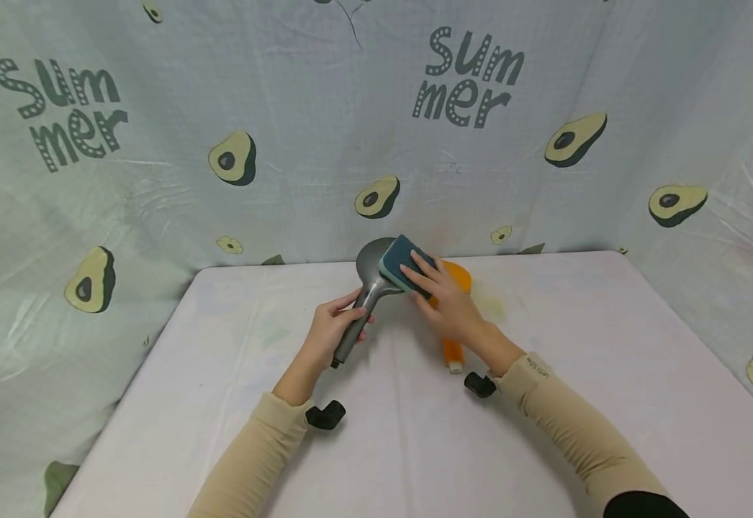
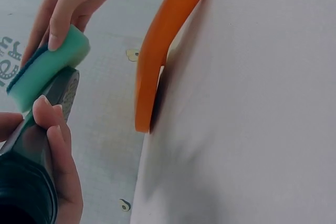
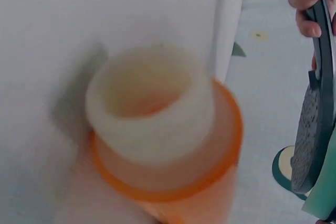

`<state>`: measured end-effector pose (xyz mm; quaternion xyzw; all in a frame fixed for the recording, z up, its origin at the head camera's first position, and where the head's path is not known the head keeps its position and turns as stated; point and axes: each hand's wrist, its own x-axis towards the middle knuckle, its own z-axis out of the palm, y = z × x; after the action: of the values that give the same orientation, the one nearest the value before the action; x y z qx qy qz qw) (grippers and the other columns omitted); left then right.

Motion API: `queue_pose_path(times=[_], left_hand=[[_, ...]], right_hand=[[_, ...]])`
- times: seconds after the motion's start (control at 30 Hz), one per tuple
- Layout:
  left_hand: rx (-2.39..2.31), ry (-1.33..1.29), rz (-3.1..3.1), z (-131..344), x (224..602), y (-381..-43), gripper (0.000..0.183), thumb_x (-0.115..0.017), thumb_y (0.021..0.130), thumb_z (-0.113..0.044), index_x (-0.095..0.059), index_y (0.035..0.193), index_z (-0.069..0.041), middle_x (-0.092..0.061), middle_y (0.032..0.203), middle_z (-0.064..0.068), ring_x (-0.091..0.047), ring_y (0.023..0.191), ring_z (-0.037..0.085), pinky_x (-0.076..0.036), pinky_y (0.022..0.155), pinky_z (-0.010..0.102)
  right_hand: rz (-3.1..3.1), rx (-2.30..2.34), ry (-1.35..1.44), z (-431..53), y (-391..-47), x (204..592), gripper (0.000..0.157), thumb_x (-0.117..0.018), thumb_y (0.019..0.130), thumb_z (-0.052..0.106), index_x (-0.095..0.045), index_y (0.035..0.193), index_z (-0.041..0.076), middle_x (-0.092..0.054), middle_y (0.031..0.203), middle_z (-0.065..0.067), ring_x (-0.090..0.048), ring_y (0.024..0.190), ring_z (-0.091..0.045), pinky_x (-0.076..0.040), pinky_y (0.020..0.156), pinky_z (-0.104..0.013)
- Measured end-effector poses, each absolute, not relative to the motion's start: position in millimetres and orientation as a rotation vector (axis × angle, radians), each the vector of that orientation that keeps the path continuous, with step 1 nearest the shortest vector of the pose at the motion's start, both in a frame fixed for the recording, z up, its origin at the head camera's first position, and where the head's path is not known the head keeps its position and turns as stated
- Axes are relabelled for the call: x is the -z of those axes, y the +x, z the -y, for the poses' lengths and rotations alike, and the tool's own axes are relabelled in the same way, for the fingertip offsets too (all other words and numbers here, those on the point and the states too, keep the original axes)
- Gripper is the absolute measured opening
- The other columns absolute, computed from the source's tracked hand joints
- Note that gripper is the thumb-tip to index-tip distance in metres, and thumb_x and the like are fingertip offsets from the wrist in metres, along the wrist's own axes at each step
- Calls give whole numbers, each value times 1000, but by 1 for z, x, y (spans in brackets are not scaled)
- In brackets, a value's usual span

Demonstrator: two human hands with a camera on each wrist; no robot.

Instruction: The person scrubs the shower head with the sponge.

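Note:
My left hand grips a grey shower head by its handle, the round head tilted up and away. My right hand holds a sponge, dark blue on one side and light green on the other. Its green side presses against the smooth back of the shower head. In the left wrist view the sponge lies along the head's edge, thumb and fingers on either side of it. The pitted spray face of the shower head shows in the right wrist view, turned away from the sponge.
An orange shower head lies on the white-covered table beneath my right hand, partly hidden by it. Its whitish threaded end looms large in the right wrist view. Behind the table hangs a printed curtain with avocados.

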<state>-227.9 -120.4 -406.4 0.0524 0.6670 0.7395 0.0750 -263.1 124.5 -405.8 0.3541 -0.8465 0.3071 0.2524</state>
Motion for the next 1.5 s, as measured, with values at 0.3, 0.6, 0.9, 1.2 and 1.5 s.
queue_pose_path(times=[0.3,0.6,0.9,1.2,1.5], left_hand=[[-2233,152,-1982,119,412,-227,50,-58,103,-7,-48,151,-4,-74,92,14,-61,56,12,-55,57,23],[-2247,148,-1972,120,410,-227,49,-58,103,-6,-48,152,-5,-74,91,14,-61,55,12,-55,57,24],[-2284,119,-1945,121,409,-229,49,-59,103,-8,-50,152,-8,-74,91,14,-62,54,13,-54,57,24],[-2335,79,-1868,118,409,-229,49,-56,104,-7,-48,152,-5,-72,91,13,-61,54,12,-53,55,23],[-2346,40,-1832,118,405,-229,50,-57,104,-9,-48,153,-7,-72,91,11,-61,55,13,-53,56,23]], right_hand=[[2112,-576,1105,-118,-264,412,49,-76,86,2,-66,134,1,-53,146,-25,-45,133,-54,-40,107,-63],[2207,-763,1019,-127,-265,413,53,-72,92,-2,-59,143,2,-44,155,-22,-34,143,-51,-39,108,-63],[2126,-748,1021,-124,-267,412,53,-74,88,-3,-61,139,-1,-47,151,-26,-41,136,-55,-39,107,-65],[2058,-535,1258,-119,-263,414,53,-82,81,-3,-68,132,1,-53,145,-26,-40,137,-54,-40,108,-61],[2092,-741,1050,-130,-272,410,54,-83,80,-6,-67,132,-3,-51,146,-28,-42,134,-58,-42,102,-66]])
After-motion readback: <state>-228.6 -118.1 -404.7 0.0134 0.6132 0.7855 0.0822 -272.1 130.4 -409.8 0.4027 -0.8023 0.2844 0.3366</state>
